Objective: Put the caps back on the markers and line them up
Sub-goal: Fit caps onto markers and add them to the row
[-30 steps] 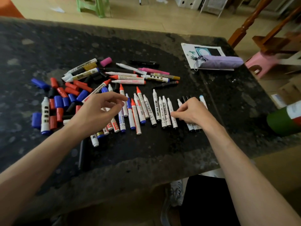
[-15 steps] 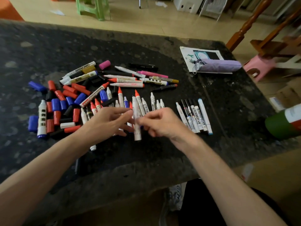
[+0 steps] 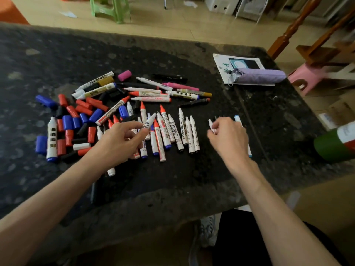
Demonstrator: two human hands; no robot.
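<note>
Head view: the left hand (image 3: 117, 139) pinches an uncapped white marker (image 3: 148, 122) just above the row on the counter (image 3: 172, 189), its long axis diagonal and its nib pointing away and to the right. The right hand (image 3: 228, 137) curls over the right-hand markers (image 3: 238, 120); I cannot tell whether it is holding one. The step is probably capping, which needs a matching cap from the loose caps (image 3: 76, 120) pushed on along that axis.

Person, head view. The left forearm (image 3: 57, 198) and right forearm (image 3: 272, 204) are bare along their whole visible length, with no sleeve edge in frame. The left hand (image 3: 119, 139) and right hand (image 3: 228, 137) are likewise bare. At near right a black cloth garment (image 3: 242, 240) covers the lap. Just left of it is a pale grey sneaker (image 3: 208, 232), blurred, its details unclear.
</note>
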